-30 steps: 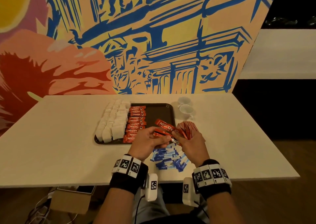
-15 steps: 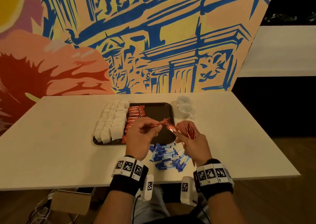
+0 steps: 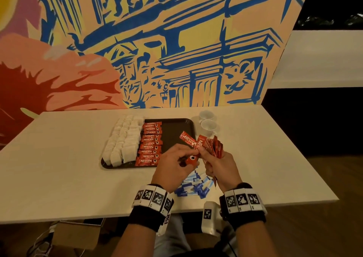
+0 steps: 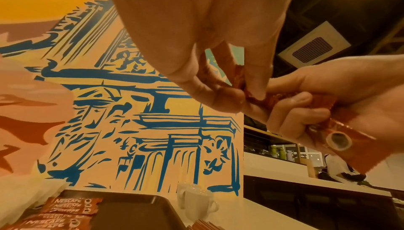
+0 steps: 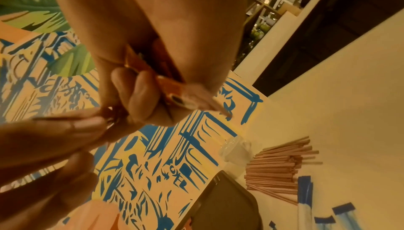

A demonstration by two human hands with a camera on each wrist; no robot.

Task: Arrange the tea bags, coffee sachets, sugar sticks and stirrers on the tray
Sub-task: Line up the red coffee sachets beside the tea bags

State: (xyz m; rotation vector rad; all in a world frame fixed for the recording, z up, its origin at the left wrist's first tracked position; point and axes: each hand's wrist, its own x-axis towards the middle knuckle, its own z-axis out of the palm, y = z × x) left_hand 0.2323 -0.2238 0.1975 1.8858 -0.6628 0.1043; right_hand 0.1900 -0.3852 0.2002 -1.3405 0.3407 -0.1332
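Observation:
A dark tray (image 3: 177,128) holds rows of white tea bags (image 3: 121,142) on its left and a column of red coffee sachets (image 3: 151,144) beside them. Over the tray's near right corner my left hand (image 3: 184,158) pinches the lower end of one red coffee sachet (image 3: 188,140). My right hand (image 3: 206,156) touches it and grips a fanned bundle of more red sachets (image 3: 215,146). In the left wrist view the fingertips (image 4: 220,92) of both hands meet on the sachets. Blue sugar sticks (image 3: 194,188) lie on the table under my hands. Brown stirrers (image 5: 277,164) lie right of the tray.
Two small white cups (image 3: 208,125) stand just beyond the tray's right edge. The white table (image 3: 59,168) ends at a painted wall behind. A cardboard box (image 3: 78,235) sits on the floor below the near edge.
My left hand has drawn back from over the tray to meet the right hand's bundle. The sachet it pinches was edge-on and now shows its printed face.

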